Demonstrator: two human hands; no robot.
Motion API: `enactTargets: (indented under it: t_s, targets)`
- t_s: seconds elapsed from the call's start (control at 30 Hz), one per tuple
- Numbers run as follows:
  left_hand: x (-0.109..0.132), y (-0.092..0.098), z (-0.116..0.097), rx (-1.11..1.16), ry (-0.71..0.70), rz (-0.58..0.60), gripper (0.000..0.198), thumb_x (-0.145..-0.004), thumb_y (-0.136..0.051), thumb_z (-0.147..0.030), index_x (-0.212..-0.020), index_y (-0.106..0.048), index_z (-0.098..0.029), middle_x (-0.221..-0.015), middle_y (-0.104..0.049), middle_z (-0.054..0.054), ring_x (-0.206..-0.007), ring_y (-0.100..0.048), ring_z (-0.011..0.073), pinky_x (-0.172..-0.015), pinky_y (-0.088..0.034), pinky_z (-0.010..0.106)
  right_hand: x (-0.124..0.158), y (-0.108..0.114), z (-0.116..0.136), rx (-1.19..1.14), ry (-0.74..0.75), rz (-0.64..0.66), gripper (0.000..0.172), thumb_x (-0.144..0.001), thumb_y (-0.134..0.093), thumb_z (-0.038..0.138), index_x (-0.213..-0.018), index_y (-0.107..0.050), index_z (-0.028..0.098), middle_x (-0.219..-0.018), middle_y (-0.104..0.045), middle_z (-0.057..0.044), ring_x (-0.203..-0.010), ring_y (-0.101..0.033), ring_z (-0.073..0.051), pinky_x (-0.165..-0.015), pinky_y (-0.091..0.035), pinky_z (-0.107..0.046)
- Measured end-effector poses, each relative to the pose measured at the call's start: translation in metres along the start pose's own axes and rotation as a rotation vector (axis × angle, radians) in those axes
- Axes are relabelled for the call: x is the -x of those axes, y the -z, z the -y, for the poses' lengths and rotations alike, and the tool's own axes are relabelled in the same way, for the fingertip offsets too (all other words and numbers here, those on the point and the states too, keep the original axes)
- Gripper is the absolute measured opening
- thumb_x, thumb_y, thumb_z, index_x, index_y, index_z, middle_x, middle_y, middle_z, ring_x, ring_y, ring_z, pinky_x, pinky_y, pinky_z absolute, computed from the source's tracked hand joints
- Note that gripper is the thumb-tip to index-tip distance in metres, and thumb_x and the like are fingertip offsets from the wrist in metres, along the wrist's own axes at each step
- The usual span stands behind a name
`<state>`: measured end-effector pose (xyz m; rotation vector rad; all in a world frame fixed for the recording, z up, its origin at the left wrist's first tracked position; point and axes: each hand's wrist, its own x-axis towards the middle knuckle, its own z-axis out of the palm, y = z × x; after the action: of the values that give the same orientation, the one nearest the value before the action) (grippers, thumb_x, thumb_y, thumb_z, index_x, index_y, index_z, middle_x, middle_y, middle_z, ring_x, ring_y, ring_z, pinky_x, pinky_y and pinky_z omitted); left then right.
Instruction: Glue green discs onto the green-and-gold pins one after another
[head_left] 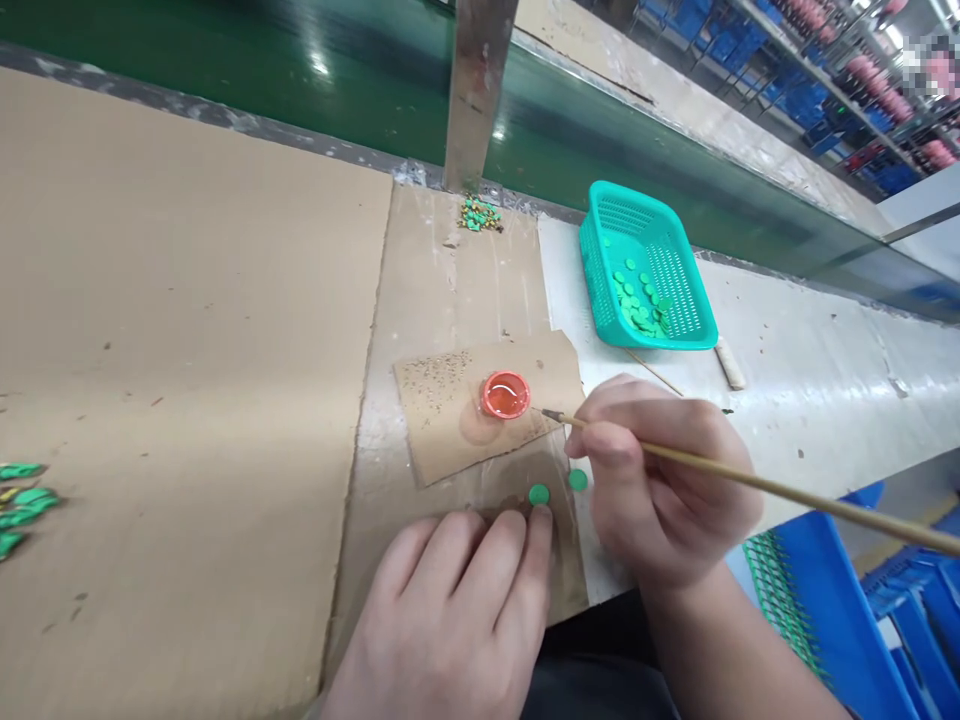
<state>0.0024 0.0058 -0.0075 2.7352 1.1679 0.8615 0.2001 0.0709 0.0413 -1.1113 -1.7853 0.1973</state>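
Observation:
My right hand [667,470] is closed round a thin wooden paintbrush [697,464]. The dark brush tip points left, just beside a small red cup [506,396] of clear-looking liquid. That cup stands on a loose piece of cardboard [442,420]. With its fingers bent and close together, my left hand [472,600] rests on the table and presses one fingertip against the near edge of a small green disc [538,495]; the thumb is hidden. A second green disc [577,480] lies between the two hands.
A teal basket [600,290] holding several green discs stands at the back right, near a short stick [729,365]. Small green and gold pieces [480,213] lie by a metal post [476,90]. More green pieces [26,500] are at far left. Behind runs a green belt [337,80].

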Motion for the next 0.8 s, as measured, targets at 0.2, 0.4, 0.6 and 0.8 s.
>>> enactTargets:
  t_s: [0.2,0.4,0.6,0.8]
  targets:
    - [-0.004,-0.005,0.000,0.062,0.001,-0.053,0.033,-0.108,-0.065,-0.011,-0.137,-0.081,-0.011,-0.117,-0.083,0.009,-0.098,-0.066,0.0277,-0.083,-0.044,0.048,0.023,0.016,-0.004,-0.048,-0.084,-0.038,0.011,-0.116,-0.069,0.015,-0.111,-0.071,0.025,-0.084,-0.074,0.001,-0.072,-0.073,-0.017,-0.068,-0.062,-0.034]
    - [-0.006,-0.003,0.001,0.091,0.010,-0.076,0.029,-0.109,-0.062,-0.008,-0.130,-0.081,-0.010,-0.111,-0.082,0.010,-0.098,-0.062,0.0296,-0.081,-0.040,0.047,0.030,0.009,-0.014,-0.012,-0.293,0.015,0.017,-0.116,-0.076,0.023,-0.100,-0.070,0.026,-0.082,-0.072,0.005,-0.069,-0.069,-0.012,-0.067,-0.056,-0.027]
    - [-0.007,-0.003,0.001,0.083,0.009,-0.073,0.029,-0.110,-0.063,-0.008,-0.132,-0.081,-0.010,-0.112,-0.082,0.009,-0.097,-0.061,0.0293,-0.081,-0.040,0.047,0.025,-0.001,-0.012,-0.148,-0.421,-0.032,0.022,-0.118,-0.074,0.027,-0.097,-0.068,0.026,-0.076,-0.075,0.007,-0.063,-0.069,-0.009,-0.061,-0.057,-0.020]
    - [-0.008,-0.003,0.001,0.085,0.012,-0.081,0.027,-0.112,-0.065,-0.011,-0.134,-0.080,-0.011,-0.112,-0.082,0.008,-0.096,-0.061,0.0289,-0.081,-0.040,0.047,0.022,-0.003,-0.013,-0.200,-0.486,-0.085,0.023,-0.118,-0.074,0.029,-0.096,-0.068,0.026,-0.073,-0.074,0.007,-0.060,-0.069,-0.009,-0.058,-0.057,-0.019]
